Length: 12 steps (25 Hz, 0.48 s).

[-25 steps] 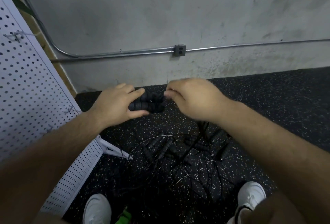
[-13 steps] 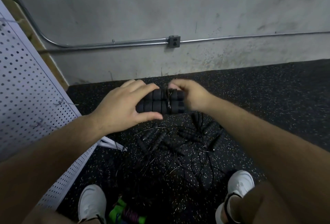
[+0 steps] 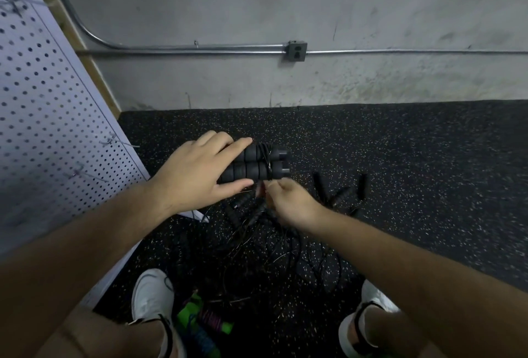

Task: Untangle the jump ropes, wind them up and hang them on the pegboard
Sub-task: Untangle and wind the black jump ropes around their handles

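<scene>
Concrete wall (image 3: 257,0) meets black speckled rubber floor (image 3: 400,157) ahead of the person, with the white pegboard (image 3: 43,100) slanting in on the left and a loose tangle of black jump ropes (image 3: 280,243) lying on the floor ahead of the white shoes (image 3: 151,292). Above that heap the left hand (image 3: 197,175) grips a pair of black foam handles (image 3: 257,167) held side by side (fingers over the top, thumb underneath). The right hand (image 3: 288,203), fingers curled just below the handles' right end, pinches the thin cord (image 3: 267,157) looped around them.
</scene>
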Each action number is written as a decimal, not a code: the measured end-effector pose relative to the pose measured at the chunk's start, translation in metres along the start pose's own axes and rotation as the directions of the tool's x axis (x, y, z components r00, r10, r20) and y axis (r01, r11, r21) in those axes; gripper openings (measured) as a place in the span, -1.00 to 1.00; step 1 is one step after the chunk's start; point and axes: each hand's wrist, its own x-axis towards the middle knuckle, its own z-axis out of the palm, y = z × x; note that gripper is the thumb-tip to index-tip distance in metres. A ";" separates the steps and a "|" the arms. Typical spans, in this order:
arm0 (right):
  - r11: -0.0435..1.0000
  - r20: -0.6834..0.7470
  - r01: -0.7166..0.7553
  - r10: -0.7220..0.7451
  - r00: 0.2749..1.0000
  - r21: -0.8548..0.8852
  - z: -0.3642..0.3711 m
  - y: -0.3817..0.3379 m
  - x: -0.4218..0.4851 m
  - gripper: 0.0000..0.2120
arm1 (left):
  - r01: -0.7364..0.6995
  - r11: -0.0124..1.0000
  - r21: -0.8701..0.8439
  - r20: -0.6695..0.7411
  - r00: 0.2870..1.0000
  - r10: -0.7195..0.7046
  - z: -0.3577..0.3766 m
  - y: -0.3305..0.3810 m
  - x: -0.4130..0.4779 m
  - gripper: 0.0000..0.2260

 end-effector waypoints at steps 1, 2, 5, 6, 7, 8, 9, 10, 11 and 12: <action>1.000 0.027 0.008 -0.008 1.000 -0.008 0.010 -0.001 -0.006 -0.62 | 0.040 0.999 0.022 0.009 0.999 -0.040 0.003 -0.004 0.001 -0.34; 0.999 0.050 0.016 -0.014 0.999 -0.050 0.019 -0.003 -0.009 -0.60 | 0.081 0.996 0.034 0.020 0.996 -0.082 0.006 -0.007 0.001 -0.33; 0.961 0.049 0.024 -0.011 0.999 -0.274 0.025 -0.015 -0.014 -0.63 | 0.145 0.988 0.055 0.065 0.987 -0.148 0.015 -0.017 0.002 -0.31; 0.938 0.033 0.021 -0.010 0.999 -0.346 0.022 -0.022 -0.016 -0.63 | 0.144 0.988 0.055 0.079 0.986 -0.148 0.017 -0.018 0.003 -0.31; 0.918 0.035 0.022 -0.008 0.999 -0.397 0.015 -0.031 -0.018 -0.63 | 0.141 0.989 0.051 0.087 0.986 -0.145 0.018 -0.018 0.004 -0.31; 0.903 0.061 0.024 0.003 0.998 -0.429 0.007 -0.039 -0.022 -0.62 | 0.141 0.989 0.048 0.091 0.985 -0.145 0.018 -0.017 0.005 -0.31; 0.886 0.099 0.034 0.014 0.995 -0.462 -0.002 -0.048 -0.027 -0.63 | 0.138 0.989 0.051 0.093 0.985 -0.142 0.018 -0.016 0.007 -0.32; 0.873 0.130 0.050 0.016 0.991 -0.485 -0.013 -0.057 -0.032 -0.64 | 0.132 0.989 0.061 0.100 0.986 -0.137 0.018 -0.015 0.008 -0.32; 0.862 0.146 0.068 0.007 0.989 -0.502 -0.025 -0.065 -0.037 -0.64 | 0.123 0.990 0.071 0.112 0.985 -0.131 0.019 -0.015 0.010 -0.32; 0.849 0.144 0.097 -0.025 0.989 -0.520 -0.036 -0.072 -0.041 -0.65 | 0.117 0.991 0.072 0.127 0.984 -0.125 0.019 -0.016 0.010 -0.33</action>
